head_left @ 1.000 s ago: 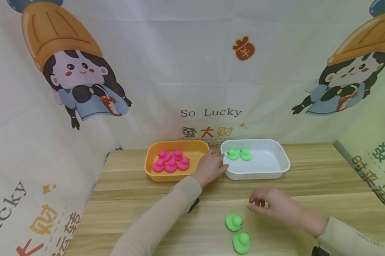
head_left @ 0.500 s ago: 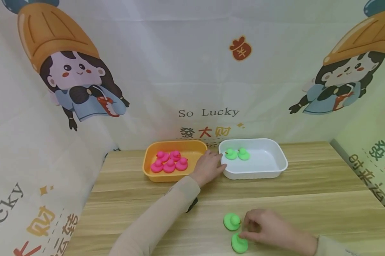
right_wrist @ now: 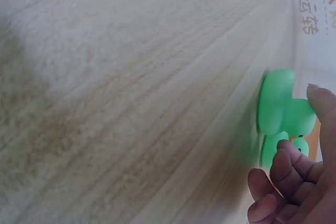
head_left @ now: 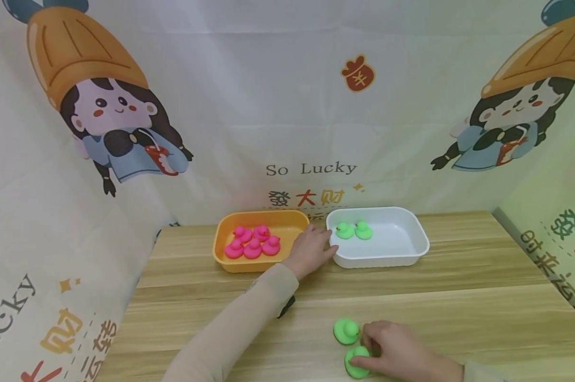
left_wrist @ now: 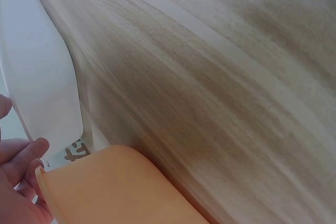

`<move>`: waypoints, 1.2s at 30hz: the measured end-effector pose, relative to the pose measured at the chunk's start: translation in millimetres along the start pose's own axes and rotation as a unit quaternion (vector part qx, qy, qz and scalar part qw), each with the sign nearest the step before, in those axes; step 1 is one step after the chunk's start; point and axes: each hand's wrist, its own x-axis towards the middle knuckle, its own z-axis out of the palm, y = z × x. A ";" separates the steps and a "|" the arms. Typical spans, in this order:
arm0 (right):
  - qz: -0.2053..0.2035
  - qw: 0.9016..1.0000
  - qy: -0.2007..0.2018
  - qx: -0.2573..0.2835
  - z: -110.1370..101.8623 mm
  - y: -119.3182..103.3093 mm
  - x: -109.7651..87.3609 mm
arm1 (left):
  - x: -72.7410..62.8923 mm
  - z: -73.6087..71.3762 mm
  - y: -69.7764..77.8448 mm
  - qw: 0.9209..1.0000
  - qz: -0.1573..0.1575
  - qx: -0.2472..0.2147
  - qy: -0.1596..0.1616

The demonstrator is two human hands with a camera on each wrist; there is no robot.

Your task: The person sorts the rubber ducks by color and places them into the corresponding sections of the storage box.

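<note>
My left hand (head_left: 308,250) rests between the two trays, its fingertips touching the left rim of the white tray (head_left: 377,261). In the left wrist view, the fingers lie at the edge of the white tray (left_wrist: 42,66), beside the rim of the orange tray (left_wrist: 115,187). At the front of the table, my right hand (head_left: 397,350) pinches the head of the nearer green toy duck (head_left: 356,366). The right wrist view shows thumb and fingers on either side of that green duck (right_wrist: 276,100). Another green duck (head_left: 346,331) sits just behind it.
Several pink toy ducks (head_left: 252,248) sit in the orange tray (head_left: 240,267), at the back of the wooden table (head_left: 211,318). Two green ducks (head_left: 363,231) lie at the left of the white tray. A printed cloth (head_left: 249,106) hangs behind and on both sides.
My right hand has come down and toward me to the nearer green duck, and its thumb and fingers have closed on the duck's head. My left hand has stayed at the white tray.
</note>
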 end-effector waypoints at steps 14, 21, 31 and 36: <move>0.011 0.999 -0.013 0.049 -11.6 1.3 -3.5 | -0.5 -1.6 1.1 1.000 0.001 -0.007 0.000; -0.008 0.999 -0.006 0.030 -17.1 4.8 -4.9 | -0.4 -0.4 0.5 1.000 0.001 -0.013 0.002; -0.005 1.000 0.004 0.016 -30.2 13.2 -3.8 | -1.0 -2.1 2.5 1.000 -0.002 -0.013 0.002; -0.003 1.000 0.019 0.005 -38.3 18.4 1.7 | -0.6 -1.8 2.1 1.000 -0.002 -0.013 0.002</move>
